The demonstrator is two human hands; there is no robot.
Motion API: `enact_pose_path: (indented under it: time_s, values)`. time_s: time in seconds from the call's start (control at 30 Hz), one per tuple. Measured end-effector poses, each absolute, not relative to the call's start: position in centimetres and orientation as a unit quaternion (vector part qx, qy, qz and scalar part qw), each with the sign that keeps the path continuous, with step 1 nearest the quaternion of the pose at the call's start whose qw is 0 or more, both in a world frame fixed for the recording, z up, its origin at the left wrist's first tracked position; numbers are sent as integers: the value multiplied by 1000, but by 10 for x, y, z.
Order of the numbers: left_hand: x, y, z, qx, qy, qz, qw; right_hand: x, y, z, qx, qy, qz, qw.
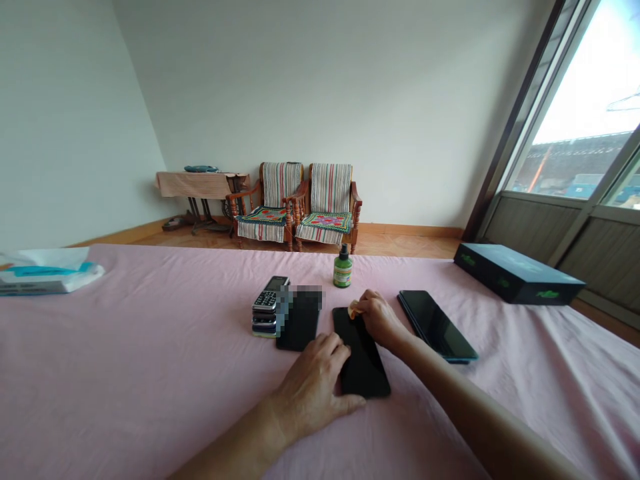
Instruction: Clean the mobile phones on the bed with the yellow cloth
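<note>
A black smartphone (364,367) lies flat on the pink cloth in front of me. My left hand (313,377) braces it, with fingers bent at its left side and the thumb along its near edge. Pinched in my right hand (377,317) is a small orange-tan cloth (353,309), pressed against the phone's far end. Most of that cloth is hidden by the fingers. Just left of the phone is another dark phone or tablet (300,323), partly blurred out. Beside it stands a stack of keypad phones (265,307). To the right lies a stack of larger black-screened devices (437,327).
A green spray bottle (343,268) with a black top stands beyond the phones. A black box (515,272) sits at the far right, a tissue pack (50,272) at the far left. Past the pink-covered surface (150,373) are two wooden armchairs (325,200) and a cloth-draped table (200,185).
</note>
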State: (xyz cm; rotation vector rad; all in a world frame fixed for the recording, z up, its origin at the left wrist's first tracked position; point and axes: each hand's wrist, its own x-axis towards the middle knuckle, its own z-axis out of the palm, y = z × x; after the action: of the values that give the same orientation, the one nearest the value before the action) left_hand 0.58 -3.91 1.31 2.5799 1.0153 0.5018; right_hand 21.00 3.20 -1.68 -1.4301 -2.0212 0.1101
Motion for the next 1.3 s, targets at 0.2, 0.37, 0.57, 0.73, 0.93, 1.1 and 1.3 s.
enact_pose_path:
  time_s: [0.2, 0.37, 0.57, 0.73, 0.93, 1.1, 1.3]
  values:
    - [7, -37, 10, 901, 351, 194, 165, 211, 37, -11, -559, -751, 27, 349]
    - [6, -38, 11, 901, 347, 203, 165, 179, 51, -18, -506, -782, 53, 360]
    - [6, -38, 10, 897, 343, 216, 179, 174, 38, -18, -461, -815, 74, 345]
    - [7, -39, 6, 853, 384, 294, 195, 177, 3, -10, -433, -832, 101, 333]
    - [4, -32, -8, 851, 366, 321, 195, 181, -51, 1, -406, -837, 189, 316]
    - [-1, -29, -7, 868, 369, 270, 192, 198, -84, 23, -371, -841, 295, 260]
    - [-3, -34, -2, 877, 372, 219, 212, 216, -72, 22, -486, -720, 314, 384]
